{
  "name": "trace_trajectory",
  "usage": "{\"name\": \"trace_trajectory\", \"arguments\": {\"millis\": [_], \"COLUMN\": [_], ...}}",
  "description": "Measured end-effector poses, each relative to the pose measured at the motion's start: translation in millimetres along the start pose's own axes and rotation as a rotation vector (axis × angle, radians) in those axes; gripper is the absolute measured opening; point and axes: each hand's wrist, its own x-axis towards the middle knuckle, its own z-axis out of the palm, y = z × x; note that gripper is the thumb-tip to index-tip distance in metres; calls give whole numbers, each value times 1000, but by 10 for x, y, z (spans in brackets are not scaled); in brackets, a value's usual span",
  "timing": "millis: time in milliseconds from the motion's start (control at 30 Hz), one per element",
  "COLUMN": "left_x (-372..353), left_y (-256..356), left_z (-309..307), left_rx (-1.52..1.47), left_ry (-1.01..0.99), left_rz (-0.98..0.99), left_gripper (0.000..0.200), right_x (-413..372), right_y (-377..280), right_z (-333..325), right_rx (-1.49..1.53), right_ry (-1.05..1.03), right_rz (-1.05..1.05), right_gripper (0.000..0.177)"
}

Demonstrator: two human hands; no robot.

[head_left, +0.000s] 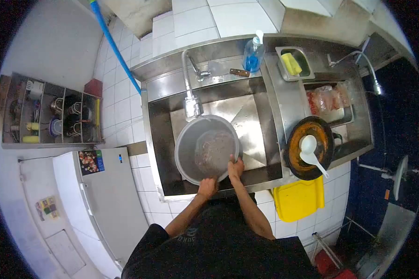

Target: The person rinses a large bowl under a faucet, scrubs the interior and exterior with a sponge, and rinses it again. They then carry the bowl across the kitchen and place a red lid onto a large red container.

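The gray basin is at the large metal sink, in the part nearest the person and just below the spray head of the flexible faucet. Whether its base rests on the sink floor cannot be told. Inside, cloudy liquid surrounds pinkish pieces too blurred to identify. The basin's mouth faces up toward the camera; its rim is round, about as wide one way as the other, so it points no particular way along the sink.

The left hand is closed on the rim at the near edge. The right hand grips the rim farther right, thumb toward the inside and fingers partly hidden.

Behind the sink stands a clear pump bottle holding blue liquid, with a brown handle lying just beside it. To the right, a small metal tray holds yellow pieces. Nearer the person, clear plastic bags with red and pale contents lie in a larger metal container. A dark pan coated orange-brown inside holds a white ladle, its bowl near the pan's middle and its handle crossing the rim toward the near right.
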Motion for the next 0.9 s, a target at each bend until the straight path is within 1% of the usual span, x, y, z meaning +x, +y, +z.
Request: {"name": "trace_trajectory", "arguments": {"millis": [33, 67, 100, 167, 200, 233, 267, 300, 333, 367, 433, 500, 533, 567, 633, 667, 700, 767, 800, 867, 900], "left_x": [20, 45, 89, 129, 157, 269, 422, 451, 388, 392, 350, 215, 177, 130, 75, 36, -66, -266, -349, -554, -655], "left_y": [-4, -113, -128, -152, -225, -435, -625, -639, -628, -683, -964, -1126, -1219, -1312, -1443, -1434, -1426, -1332, -1318, -1368, -1397], "left_z": [-42, -64, -208, -447, -546, -471, -400, -571, -829, -948, -1047, -1168, -1163, -1187, -1250, -1310, -1447, -1676, -1769, -1913, -1965], "left_rx": [5, -86, -134, -214, -235, -314, -396, -388, -452, -371, -361, -494, -466, -445, -642, -705, -847, -1130, -1123, -1170, -1160], "left_ry": [27, 271, 344, 481, 547, 663, 773, 757, 764, 821, 830, 793, 838, 818, 853, 924, 831, 857, 841, 881, 871], "left_rz": [-2, 152, 103, -22, -84, -81, -71, -262, -269, -414, -573, -627, -594, -577, -480, -489, -495, -393, -384, -398, -390], "left_gripper": [26, 20, 19, 18, 19, 24, 30, 43, 51, 57, 60, 62, 65, 65, 68, 67, 64, 60, 60, 59, 59], "right_x": [-78, -146, -111, -120, -81, -83, -108, -91, -97, -178, -487, -848, -1105, -1391, -1869, -2129, -2382, -2834, -3039, -3367, -3488], "right_y": [-266, -513, -666, -817, -812, -844, -772, -671, -501, -308, 58, 578, 770, 968, 1621, 1800, 1964, 2468, 2566, 2774, 2867], "right_z": [-84, -235, -277, -406, -412, -552, -674, -778, -901, -1029, -1345, -1624, -1755, -1860, -1928, -1920, -1908, -1766, -1701, -1542, -1461], "right_rx": [6, 55, 45, 445, 441, 300, 158, 17, 55, 104, 151, 245, 326, 406, 496, 521, 545, 497, 489, 441, 418], "right_ry": [-22, -69, -46, -447, -442, -436, -315, -187, -128, -80, 89, 195, 242, 285, 397, 426, 455, 500, 503, 509, 500], "right_rz": [-48, -183, -203, -31, -132, -150, -253, -350, -286, -219, -256, -113, 3, 120, 347, 413, 475, 569, 645, 804, 848], "right_gripper": [49, 36, 36, 31, 27, 27, 27, 26, 25, 23, 21, 21, 21, 22, 20, 22, 23, 26, 27, 29, 28]}}
